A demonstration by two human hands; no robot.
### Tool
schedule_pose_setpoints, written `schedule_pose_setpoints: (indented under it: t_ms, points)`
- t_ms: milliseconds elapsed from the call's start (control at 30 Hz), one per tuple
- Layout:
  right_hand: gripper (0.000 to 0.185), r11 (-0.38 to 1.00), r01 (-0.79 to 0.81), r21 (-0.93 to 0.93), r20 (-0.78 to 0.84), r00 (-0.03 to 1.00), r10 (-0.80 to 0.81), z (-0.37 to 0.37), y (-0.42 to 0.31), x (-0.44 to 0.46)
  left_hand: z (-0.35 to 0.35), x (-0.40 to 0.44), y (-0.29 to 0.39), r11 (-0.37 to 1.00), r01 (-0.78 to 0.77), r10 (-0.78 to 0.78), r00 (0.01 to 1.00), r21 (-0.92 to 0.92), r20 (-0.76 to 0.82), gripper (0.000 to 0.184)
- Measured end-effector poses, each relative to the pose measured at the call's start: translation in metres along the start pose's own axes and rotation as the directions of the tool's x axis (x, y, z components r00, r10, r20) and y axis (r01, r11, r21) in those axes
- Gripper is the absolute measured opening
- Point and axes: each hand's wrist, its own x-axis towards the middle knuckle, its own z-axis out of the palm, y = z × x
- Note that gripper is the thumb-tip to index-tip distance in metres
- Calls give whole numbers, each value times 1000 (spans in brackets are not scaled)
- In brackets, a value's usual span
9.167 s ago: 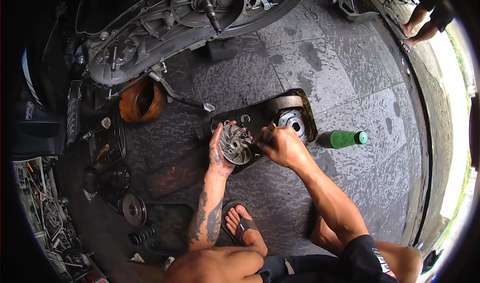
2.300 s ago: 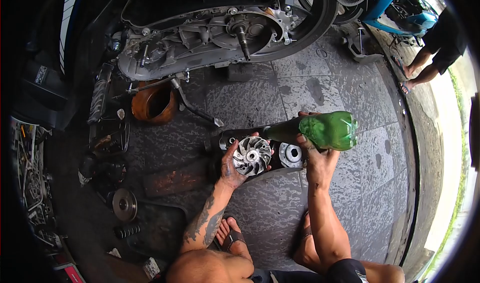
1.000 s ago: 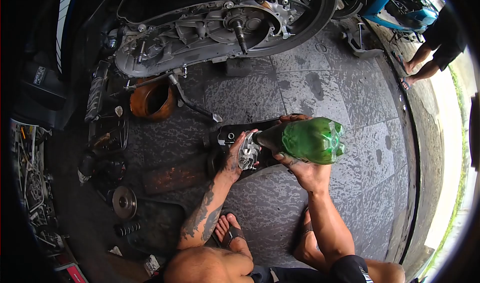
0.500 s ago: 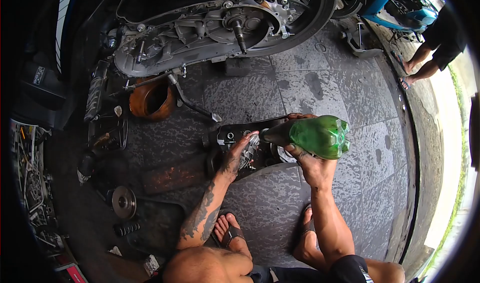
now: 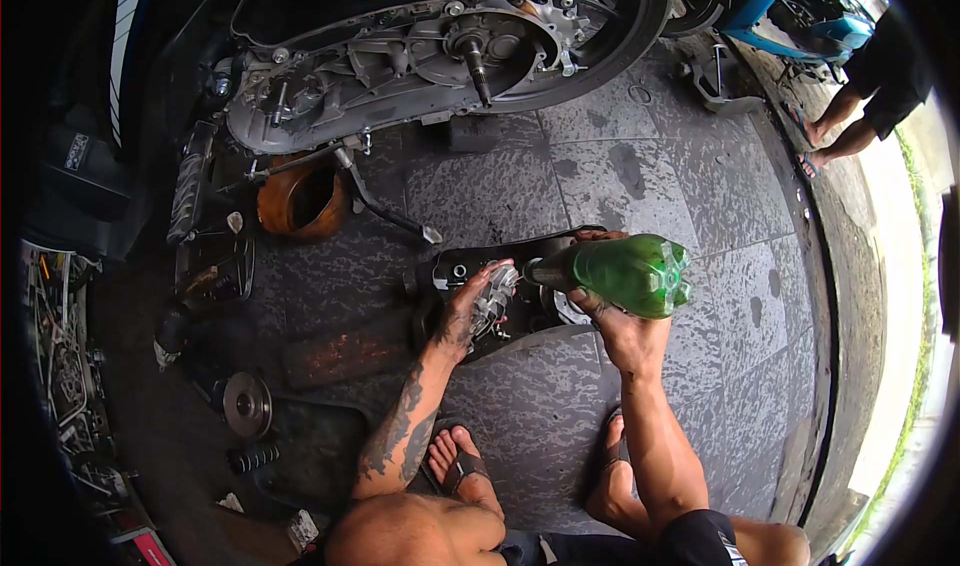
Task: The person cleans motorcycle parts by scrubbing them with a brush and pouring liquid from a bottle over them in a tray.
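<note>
My right hand [image 5: 618, 328] is wrapped round a green plastic bottle [image 5: 640, 274], which lies almost on its side with its neck pointing left. In my left hand [image 5: 464, 311] is a small silvery metal part [image 5: 492, 301] of irregular shape, and my fingers are closed about it. The bottle's mouth is close to the part; whether liquid comes out I cannot tell. Beneath both hands, a long black engine cover [image 5: 440, 272] with metal fittings lies on the floor, largely hidden by them.
A scooter's opened engine case [image 5: 350, 96] with a bare shaft stands ahead, by its wheel [image 5: 640, 56]. An orange-brown pot [image 5: 300, 201] sits under the kickstand [image 5: 390, 216]. At left are a tool tray [image 5: 215, 266] and a metal disc [image 5: 247, 406]. Another person's legs [image 5: 845, 136] show upper right.
The bottle has tipped slightly, its base dropping a little and shifting left. The metal part in my left hand has turned and shows more of its side.
</note>
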Motion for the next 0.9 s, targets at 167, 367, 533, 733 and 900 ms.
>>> schedule_pose_setpoints:
  t_ms: [167, 367, 533, 733, 900]
  points:
    - [49, 1000, -13, 17, -15, 1000, 13, -2, -1, 1, -2, 0, 2, 996, -27, 31, 998, -83, 47, 54]
    - [50, 999, -37, -36, -9, 999, 36, -1, -4, -4, 4, -3, 8, 966, -74, 108, 986, -248, 125, 62]
    - [52, 999, -32, -40, 20, 999, 33, -4, -4, -6, 4, -6, 7, 936, -128, 187, 970, -327, 157, 72]
    - [52, 998, 50, 43, 34, 998, -52, -4, -10, -4, 0, -5, 7, 891, -137, 220, 964, -434, 149, 74]
    - [57, 1000, 4, -30, 87, 996, -1, -8, -13, -11, 5, -6, 11, 839, -113, 219, 966, -533, 140, 75]
